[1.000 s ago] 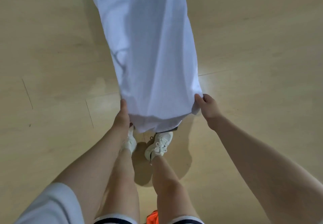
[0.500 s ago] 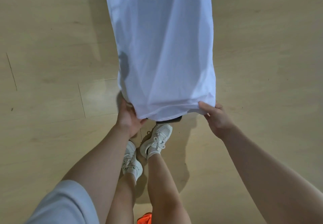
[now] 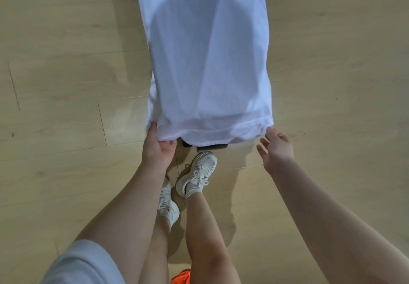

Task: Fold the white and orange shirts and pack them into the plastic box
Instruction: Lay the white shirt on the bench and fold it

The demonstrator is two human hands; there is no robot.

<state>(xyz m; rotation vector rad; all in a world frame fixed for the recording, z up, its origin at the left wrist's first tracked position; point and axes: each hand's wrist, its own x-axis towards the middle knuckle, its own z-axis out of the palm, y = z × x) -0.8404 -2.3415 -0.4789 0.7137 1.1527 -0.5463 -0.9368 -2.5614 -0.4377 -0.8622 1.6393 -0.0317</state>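
Looking straight down from a head-worn camera, a long white shirt (image 3: 208, 62) hangs folded into a narrow strip over the middle of the view, its upper part running off the top of the frame. Its lower hem sits just above the person's feet. The left hand (image 3: 158, 148) holds the shirt's bottom left corner, its grip pinching the cloth with the thumb on top of the hem. The right hand (image 3: 276, 150) sits just beside the bottom right corner, its grip spread, fingers straight and apart, fingertips close to the hem; contact cannot be made out. A dark flat object (image 3: 205, 146) peeks out from under the hem; what it is cannot be told.

Below, two bare legs end in white sneakers (image 3: 197, 175) standing on the floor (image 3: 66, 106). A bit of orange fabric (image 3: 181, 277) shows at the bottom edge between the legs. No container is in view.

Pale wood-look flooring spreads wide on both sides of the shirt, with thin seams between boards and soft shadows of the person near the feet.
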